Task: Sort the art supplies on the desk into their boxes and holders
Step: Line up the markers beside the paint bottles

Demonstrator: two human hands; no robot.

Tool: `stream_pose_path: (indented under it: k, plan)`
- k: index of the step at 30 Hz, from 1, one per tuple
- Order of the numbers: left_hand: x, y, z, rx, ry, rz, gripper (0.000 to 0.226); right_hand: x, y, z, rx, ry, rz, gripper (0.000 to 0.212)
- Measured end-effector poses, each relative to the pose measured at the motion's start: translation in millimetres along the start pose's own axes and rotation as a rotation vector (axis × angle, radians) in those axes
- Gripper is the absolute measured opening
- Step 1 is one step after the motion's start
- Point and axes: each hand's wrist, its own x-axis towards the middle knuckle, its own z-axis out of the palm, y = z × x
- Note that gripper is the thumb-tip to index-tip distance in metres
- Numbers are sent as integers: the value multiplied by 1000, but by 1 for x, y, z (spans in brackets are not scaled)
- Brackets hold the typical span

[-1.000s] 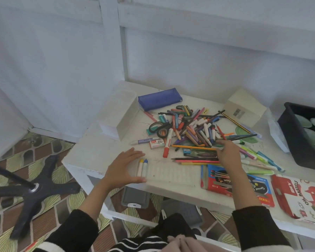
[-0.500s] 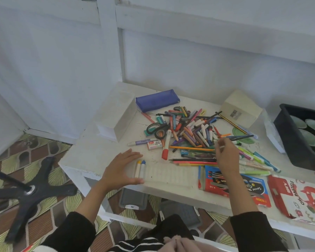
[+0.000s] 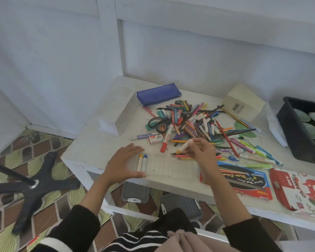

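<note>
A heap of markers, crayons and pencils [image 3: 195, 122] covers the middle of the white desk [image 3: 91, 148]. At the desk's front edge lies a clear ribbed tray [image 3: 171, 168] with a yellow-tipped and a blue-tipped crayon [image 3: 142, 161] at its left end. My left hand [image 3: 122, 163] rests open against the tray's left end, thumb along its front. My right hand [image 3: 200, 151] pinches a white crayon with an orange tip [image 3: 185, 146], held tilted just above the tray's far edge.
A blue pencil case [image 3: 158, 94] and two white boxes [image 3: 120, 108] [image 3: 244, 101] stand at the back. Scissors [image 3: 158, 123], a watercolour box [image 3: 244, 180] and an oil pastels box [image 3: 302, 190] lie around. A black bin [image 3: 298, 128] sits far right. A black stand base [image 3: 33, 182] is on the floor.
My right hand has lifted a white orange-tipped crayon from the pile and brought it left and nearer, over the clear tray. My left hand has stayed at the tray.
</note>
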Motion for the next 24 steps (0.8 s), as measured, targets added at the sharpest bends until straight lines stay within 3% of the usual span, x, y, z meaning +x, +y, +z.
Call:
stream_pose_path:
  k: [4, 9, 11, 20, 24]
  plan:
    - [0, -2, 1, 3, 1, 0, 93, -29, 18, 45, -87, -206, -101, 7]
    - [1, -4, 3, 2, 2, 17, 90, -35, 52, 69, -504, -374, -604, 11]
    - [1, -3, 3, -4, 12, 23, 90, -32, 63, 68, -580, -378, -689, 11]
    - [1, 0, 2, 2, 15, 19, 94, -27, 78, 68, -558, -316, -618, 9]
    - [0, -1, 2, 2, 18, 17, 95, -33, 58, 63, -394, -272, -513, 18]
